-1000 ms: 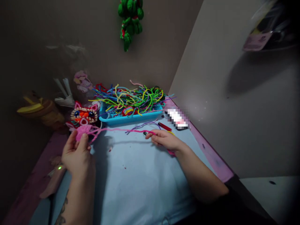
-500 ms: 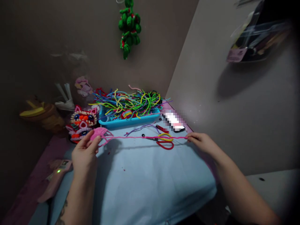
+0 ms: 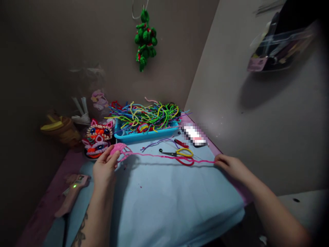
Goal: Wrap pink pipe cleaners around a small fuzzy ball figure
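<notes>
Going big to small here, all placed off the blue tray (image 3: pixel 136 138). Biggest is the bench (image 3: pixel 159 192) under it, covered in light blue. The tray itself is heaped with cords (image 3: pixel 151 115) in loads of colours, and a knobbly green ornament (image 3: pixel 145 41) hangs above it.

Both hands are on the near side of the tray. The left grip (image 3: pixel 104 168) is in front of its left end, thumb and fingers pinched on a pink bundle. The right grip (image 3: pixel 230 166) is well out past its right end, fingers closed round the far end of a pink cord.

Couple of animal-face pieces (image 3: pixel 100 132) sit just left of the tray; a phone (image 3: pixel 194 134) (screen blurred) lies off its right end. Scissors (image 3: pixel 177 153) are in front of the tray, toward the right, partly behind the cord.

Now the pink stuff: the bundle (image 3: pixel 119 148) is off the tray's front left corner, so the left hand is the near one. Seen from the right hand it's straight off to the left, along the cord (image 3: pixel 164 156), whose long axis goes sideways across the tray's front, lifted over its own shadow and dipping slightly nearer on the right.

Smallest: a black bead (image 3: pixel 160 150) in front of the tray, by the scissor tips.
</notes>
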Demonstrator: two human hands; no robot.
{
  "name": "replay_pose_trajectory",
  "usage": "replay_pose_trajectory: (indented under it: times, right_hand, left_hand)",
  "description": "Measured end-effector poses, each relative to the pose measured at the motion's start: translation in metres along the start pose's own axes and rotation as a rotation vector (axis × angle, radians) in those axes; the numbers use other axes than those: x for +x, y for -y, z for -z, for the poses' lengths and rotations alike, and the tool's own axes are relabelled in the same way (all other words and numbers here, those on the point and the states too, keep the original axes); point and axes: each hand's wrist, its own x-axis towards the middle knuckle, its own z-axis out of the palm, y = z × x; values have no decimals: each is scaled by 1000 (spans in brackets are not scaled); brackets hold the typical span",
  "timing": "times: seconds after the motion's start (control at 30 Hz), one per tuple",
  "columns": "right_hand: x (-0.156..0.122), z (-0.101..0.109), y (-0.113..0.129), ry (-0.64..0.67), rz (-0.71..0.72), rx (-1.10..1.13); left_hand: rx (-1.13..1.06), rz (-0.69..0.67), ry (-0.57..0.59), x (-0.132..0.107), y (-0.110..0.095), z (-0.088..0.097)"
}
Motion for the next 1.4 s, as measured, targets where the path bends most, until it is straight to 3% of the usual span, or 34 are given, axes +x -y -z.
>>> replay_pose_trajectory:
  times: [0.1, 0.17, 0.27, 0.37, 0.4, 0.47, 0.53, 0.6, 0.7, 0.8, 0.93, 1.13, 1.4]
  right_hand:
    - [-2, 1, 4, 36, 90, -53]
    - [-2, 2, 11, -15, 59, -21]
    - [7, 3, 27, -321, -55, 162]
    - [28, -2, 53, -655, -126, 595]
    - [36, -7, 64, -735, -104, 742]
    - [51, -19, 91, -771, -36, 943]
    - [59, -36, 123, -684, 11, 1094]
    - [58, -55, 157, -516, 78, 1140]
    - [44, -80, 199, -294, 290, 975]
    - [33, -98, 221, -232, 344, 897]
    - [29, -112, 222, -206, 318, 842]
    - [29, -115, 215, -84, 255, 860]
    - [33, -133, 218, 174, -22, 1354]
  left_hand:
    - [-40, 29, 20, 0, 3, 0]
    - [-61, 53, 38, -1, 2, -2]
    - [-79, 90, 73, -7, -2, -6]
    - [-86, 129, 128, -13, -5, -10]
    - [-90, 134, 145, -15, -5, -11]
    - [-94, 136, 173, -17, -3, -13]
    - [-85, 138, 195, -18, 1, -14]
    - [-74, 140, 215, -20, 5, -16]
    - [-75, 148, 251, -24, 10, -19]
    - [-83, 183, 269, -32, 11, -23]
    - [-58, 228, 317, -42, 12, -28]
    - [7, 251, 366, -51, 13, -33]
    - [28, 258, 389, -54, 15, -37]
